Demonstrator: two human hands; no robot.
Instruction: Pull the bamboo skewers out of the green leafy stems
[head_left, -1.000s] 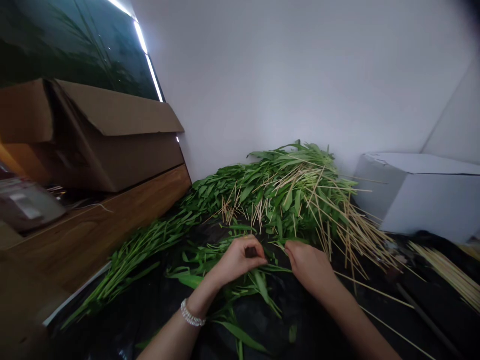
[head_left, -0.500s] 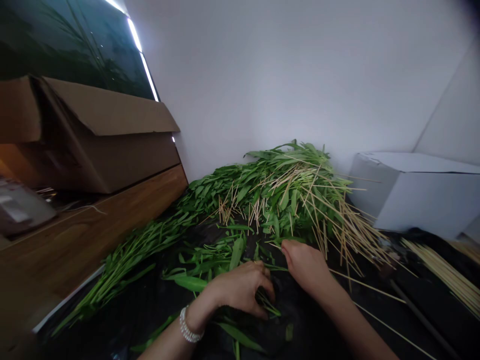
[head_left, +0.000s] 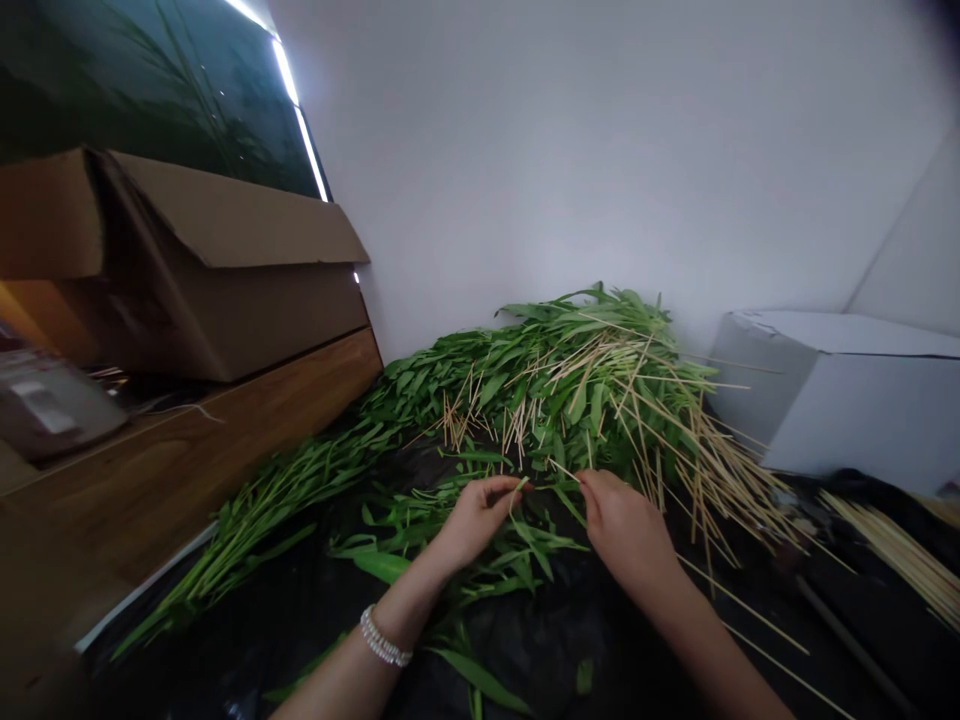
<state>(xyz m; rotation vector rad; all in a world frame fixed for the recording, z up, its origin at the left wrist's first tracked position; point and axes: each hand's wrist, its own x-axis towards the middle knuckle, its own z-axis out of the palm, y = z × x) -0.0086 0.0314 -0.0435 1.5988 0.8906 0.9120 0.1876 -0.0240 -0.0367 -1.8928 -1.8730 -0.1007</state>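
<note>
My left hand point(head_left: 474, 516), with a bead bracelet at the wrist, pinches a green leafy stalk point(head_left: 525, 540) between thumb and fingers above the black sheet. My right hand point(head_left: 624, 522) sits close beside it, fingers closed on a thin bamboo skewer point(head_left: 564, 470) whose tip points toward the left hand. Just behind both hands lies a big heap of green leafy stalks threaded on skewers point(head_left: 592, 390). Loose leaves point(head_left: 420, 520) lie under and around my hands.
A row of long green stalks point(head_left: 277, 500) runs along the wooden ledge point(head_left: 187, 470) at left, which carries an open cardboard box point(head_left: 202, 270). A white box point(head_left: 847, 395) stands at right. Loose skewers point(head_left: 892, 545) lie on the black sheet point(head_left: 540, 650).
My left hand dipped down into the loose leaves, then rose again with a leafy stalk pinched. My right hand stayed nearly in place beside it.
</note>
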